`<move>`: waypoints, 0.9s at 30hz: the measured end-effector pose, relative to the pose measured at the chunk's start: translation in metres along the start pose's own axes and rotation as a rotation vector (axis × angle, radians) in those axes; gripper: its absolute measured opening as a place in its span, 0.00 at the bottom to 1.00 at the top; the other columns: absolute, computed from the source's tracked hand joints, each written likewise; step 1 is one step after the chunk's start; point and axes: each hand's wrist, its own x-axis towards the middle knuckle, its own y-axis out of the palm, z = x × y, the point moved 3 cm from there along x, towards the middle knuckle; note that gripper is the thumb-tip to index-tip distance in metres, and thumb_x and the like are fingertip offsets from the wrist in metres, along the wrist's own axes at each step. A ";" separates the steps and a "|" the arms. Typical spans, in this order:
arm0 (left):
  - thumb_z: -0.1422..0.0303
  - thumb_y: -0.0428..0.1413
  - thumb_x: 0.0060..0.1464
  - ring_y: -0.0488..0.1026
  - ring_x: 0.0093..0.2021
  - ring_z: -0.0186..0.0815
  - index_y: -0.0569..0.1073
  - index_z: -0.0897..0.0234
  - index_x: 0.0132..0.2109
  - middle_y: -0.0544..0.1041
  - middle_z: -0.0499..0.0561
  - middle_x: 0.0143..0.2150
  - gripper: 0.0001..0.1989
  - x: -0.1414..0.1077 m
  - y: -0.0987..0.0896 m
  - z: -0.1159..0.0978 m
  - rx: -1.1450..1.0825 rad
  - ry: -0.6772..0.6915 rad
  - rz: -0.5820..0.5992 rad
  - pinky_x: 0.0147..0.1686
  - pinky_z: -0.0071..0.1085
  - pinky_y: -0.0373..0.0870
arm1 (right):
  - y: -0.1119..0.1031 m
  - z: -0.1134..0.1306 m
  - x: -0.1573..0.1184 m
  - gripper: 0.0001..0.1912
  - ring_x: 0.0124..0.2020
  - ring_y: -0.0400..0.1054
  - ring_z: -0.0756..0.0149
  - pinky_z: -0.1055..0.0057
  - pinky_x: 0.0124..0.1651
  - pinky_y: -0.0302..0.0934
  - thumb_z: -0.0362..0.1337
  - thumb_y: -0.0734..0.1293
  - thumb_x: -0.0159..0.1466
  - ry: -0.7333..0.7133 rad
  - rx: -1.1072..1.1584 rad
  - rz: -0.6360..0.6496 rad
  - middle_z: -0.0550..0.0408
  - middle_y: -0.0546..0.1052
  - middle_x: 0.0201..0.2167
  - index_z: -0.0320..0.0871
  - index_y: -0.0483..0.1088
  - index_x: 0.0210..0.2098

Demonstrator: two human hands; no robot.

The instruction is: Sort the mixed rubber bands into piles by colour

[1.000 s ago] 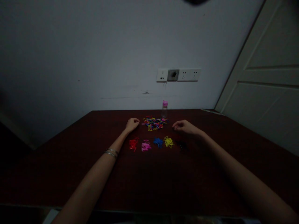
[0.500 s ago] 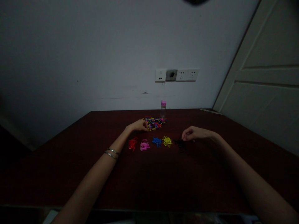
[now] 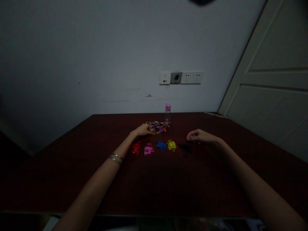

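Note:
My left hand (image 3: 143, 129) rests at the left edge of a mixed heap of small coloured rubber bands (image 3: 160, 127). Its fingers are closed and bent down; whatever is between them is hidden. My right hand (image 3: 198, 136) hovers just above and to the right of a dark pile of black bands (image 3: 185, 148), fingers pinched together, with nothing visible between them. In a row nearer me lie sorted piles: red bands (image 3: 136, 148), pink bands (image 3: 149, 149), blue bands (image 3: 161, 146) and yellow bands (image 3: 171, 145).
A clear bottle with a pink lid (image 3: 167, 112) stands behind the mixed heap, near the wall. Wall sockets (image 3: 192, 77) sit above the dark red tabletop (image 3: 168, 183). A pale panelled door (image 3: 271, 89) borders the right side. The light is dim.
My right hand has lifted slightly away from the black pile, which now shows more fully. My left hand stays at the mixed heap's edge. The view has shifted a little.

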 end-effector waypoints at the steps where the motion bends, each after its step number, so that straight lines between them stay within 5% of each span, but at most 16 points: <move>1: 0.75 0.53 0.39 0.66 0.27 0.30 0.74 0.68 0.27 0.73 0.48 0.25 0.06 -0.001 0.000 0.000 0.003 0.001 0.000 0.28 0.23 0.60 | 0.000 0.000 0.000 0.16 0.23 0.60 0.72 0.77 0.20 0.53 0.46 0.66 0.48 0.003 0.003 -0.007 0.54 0.71 0.25 0.40 0.72 0.30; 16: 0.73 0.51 0.39 0.64 0.24 0.28 0.73 0.70 0.27 0.71 0.48 0.23 0.07 0.002 -0.001 0.008 -0.002 0.026 0.019 0.25 0.23 0.58 | 0.001 -0.006 0.003 0.17 0.24 0.60 0.72 0.77 0.20 0.54 0.47 0.65 0.50 0.006 0.015 -0.033 0.54 0.70 0.25 0.39 0.71 0.31; 21: 0.73 0.51 0.40 0.65 0.25 0.28 0.73 0.71 0.29 0.71 0.48 0.24 0.08 0.005 0.004 -0.019 -0.027 0.129 0.045 0.26 0.22 0.59 | 0.002 -0.002 0.001 0.19 0.23 0.60 0.73 0.78 0.20 0.54 0.49 0.65 0.49 0.026 -0.003 -0.040 0.54 0.69 0.24 0.39 0.70 0.31; 27: 0.75 0.51 0.40 0.64 0.24 0.27 0.74 0.71 0.30 0.71 0.49 0.24 0.08 0.004 0.031 -0.070 -0.020 0.226 0.160 0.24 0.22 0.58 | 0.001 -0.003 0.001 0.19 0.24 0.60 0.72 0.77 0.21 0.54 0.49 0.66 0.48 0.029 0.000 -0.041 0.54 0.69 0.25 0.39 0.70 0.30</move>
